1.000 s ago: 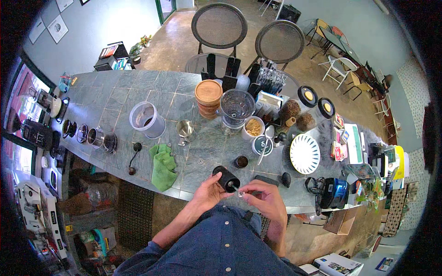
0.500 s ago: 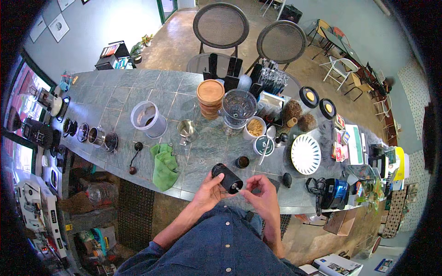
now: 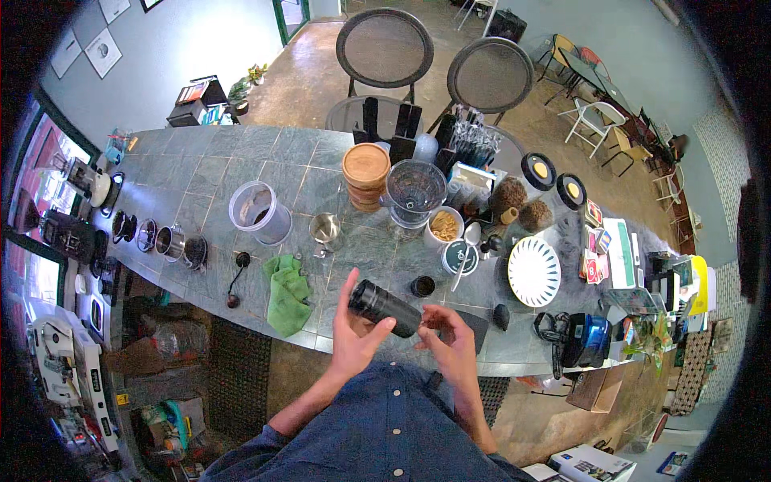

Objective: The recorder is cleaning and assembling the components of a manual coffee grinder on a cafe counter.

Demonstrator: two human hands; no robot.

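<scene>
So the left hand [image 3: 350, 341] has a black cylinder [image 3: 385, 308] cradled in it, thumb lying along the near side and the fingers curled partway round the back, with one finger sticking up past the far end. It's a loose-ish wrap, but the hand has hold of it. The cylinder sits tilted, one end up to the left and the other down to the right, in front of the person's shirt [image 3: 393, 426] and over the near edge of the stone counter [image 3: 210, 173].

The right hand [image 3: 451, 337] is right at the lower end, thumb and fingers bent in close together. Honestly, it's too small and shadowed there to tell whether they're pinching something or just touching the cylinder.

Just beyond the cylinder there's a small dark cup [image 3: 422, 286] standing on the counter, and a flat black slab [image 3: 474, 329] lies partly behind the right hand. Off to the left is a crumpled green cloth [image 3: 288, 296], with a metal pitcher [image 3: 324, 228] farther back. To the right, a small black bulb [image 3: 501, 316] lies near a white patterned plate [image 3: 534, 271].
</scene>
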